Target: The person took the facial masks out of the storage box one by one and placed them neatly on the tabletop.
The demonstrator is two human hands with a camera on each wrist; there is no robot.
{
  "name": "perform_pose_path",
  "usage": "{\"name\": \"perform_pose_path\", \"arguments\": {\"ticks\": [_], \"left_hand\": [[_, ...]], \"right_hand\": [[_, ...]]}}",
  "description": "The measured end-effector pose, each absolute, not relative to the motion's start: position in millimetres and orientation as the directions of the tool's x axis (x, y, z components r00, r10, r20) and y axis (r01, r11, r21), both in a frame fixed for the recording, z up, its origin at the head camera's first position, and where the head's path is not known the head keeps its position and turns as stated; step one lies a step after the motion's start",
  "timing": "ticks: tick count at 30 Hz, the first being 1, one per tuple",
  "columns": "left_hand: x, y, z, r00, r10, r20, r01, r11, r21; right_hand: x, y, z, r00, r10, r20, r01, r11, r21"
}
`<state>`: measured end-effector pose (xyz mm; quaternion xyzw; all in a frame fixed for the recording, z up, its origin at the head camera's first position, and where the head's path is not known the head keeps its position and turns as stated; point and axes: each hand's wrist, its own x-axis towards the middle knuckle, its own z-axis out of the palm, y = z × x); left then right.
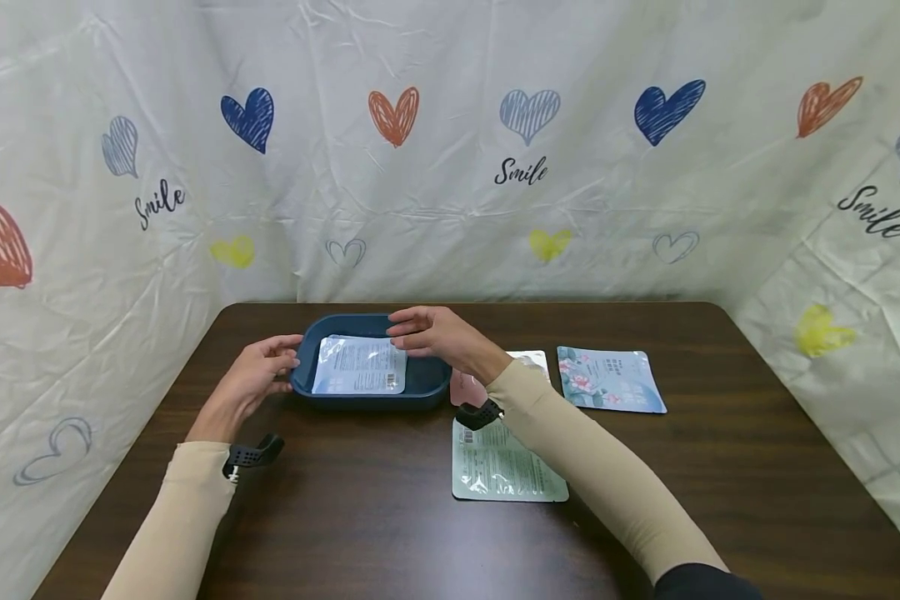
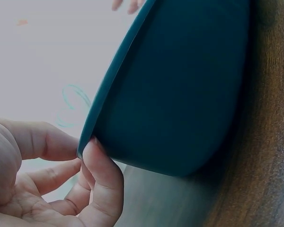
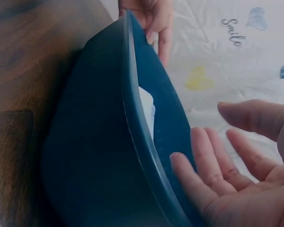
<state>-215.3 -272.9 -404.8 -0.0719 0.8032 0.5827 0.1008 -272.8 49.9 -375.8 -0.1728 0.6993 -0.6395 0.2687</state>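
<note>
A dark blue oval plastic basin (image 1: 371, 403) stands on the table, with a light blue face mask packet (image 1: 360, 367) lying in its left part, printed text upward. My left hand (image 1: 253, 373) is at the basin's left end; in the left wrist view its thumb and fingers pinch the rim (image 2: 97, 106). Above the basin's right end, my right hand (image 1: 446, 337) has its fingers spread and holds nothing. The right wrist view shows these fingers (image 3: 203, 165) close by the rim, with a white edge of a packet (image 3: 147, 111) inside.
Right of the basin lie a green packet (image 1: 502, 467), a pink and white packet (image 1: 465, 388) partly behind my right wrist, and a blue flowered packet (image 1: 611, 380). A white curtain (image 1: 450, 200) printed with hearts hangs behind the brown table (image 1: 345, 508).
</note>
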Motion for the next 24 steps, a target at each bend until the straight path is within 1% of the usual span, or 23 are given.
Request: {"name": "perform_pose_path", "arguments": {"ticks": [6,12,18,24], "left_hand": [[-216,-272,-407,-0.967,-0.004,-0.253,-0.242,0.306,0.921],[-215,-272,-407,-0.968,-0.001,-0.252,-0.241,0.3,0.923],[-215,-272,-406,-0.968,-0.001,-0.249,-0.238,0.304,0.923],[-215,-273,-405,-0.968,-0.005,-0.251,-0.24,0.305,0.922]], "right_hand": [[-277,36,-380,-0.819,-0.518,-0.248,0.177,0.183,-0.967],[-275,27,-384,-0.824,-0.46,-0.331,0.238,0.248,-0.939],[-274,21,-387,-0.815,-0.433,-0.385,0.311,0.235,-0.921],[-271,18,-384,-0.81,-0.441,-0.387,0.316,0.228,-0.921]]}}
